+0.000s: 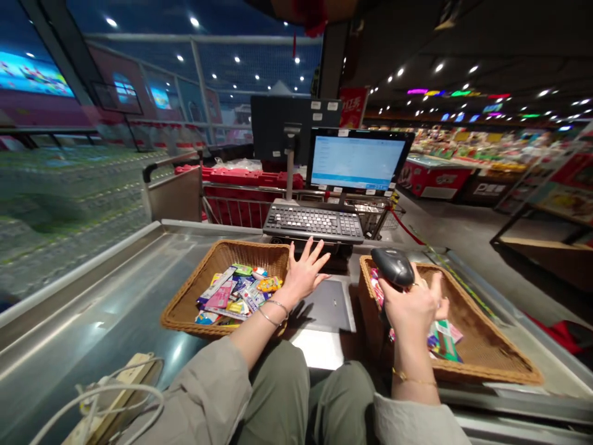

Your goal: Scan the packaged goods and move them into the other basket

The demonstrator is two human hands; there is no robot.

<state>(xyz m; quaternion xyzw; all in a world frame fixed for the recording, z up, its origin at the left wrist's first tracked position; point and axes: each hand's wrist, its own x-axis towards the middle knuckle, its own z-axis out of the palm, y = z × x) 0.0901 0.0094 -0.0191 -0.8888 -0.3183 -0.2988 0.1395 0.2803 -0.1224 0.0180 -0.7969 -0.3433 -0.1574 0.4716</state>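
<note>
My left hand [303, 272] is stretched forward with its fingers spread and nothing in it, just short of the black keyboard [315, 221]. It passes over the right rim of a brown wicker basket [183, 303], which holds several small colourful snack packets [236, 290]. A black barcode scanner [393, 267] is gripped in my right hand [412, 303], its handle mostly hidden by the palm. Below that hand stands a second wicker basket [486, 340] with some packets inside, among them a green one [445, 340].
Behind the keyboard stands a lit monitor [356, 162], with a shopping cart [231, 201] beyond it. A grey flat panel [328, 303] lies between the baskets. A power strip [125, 383] with white cables rests on the metal counter [92, 315] at lower left.
</note>
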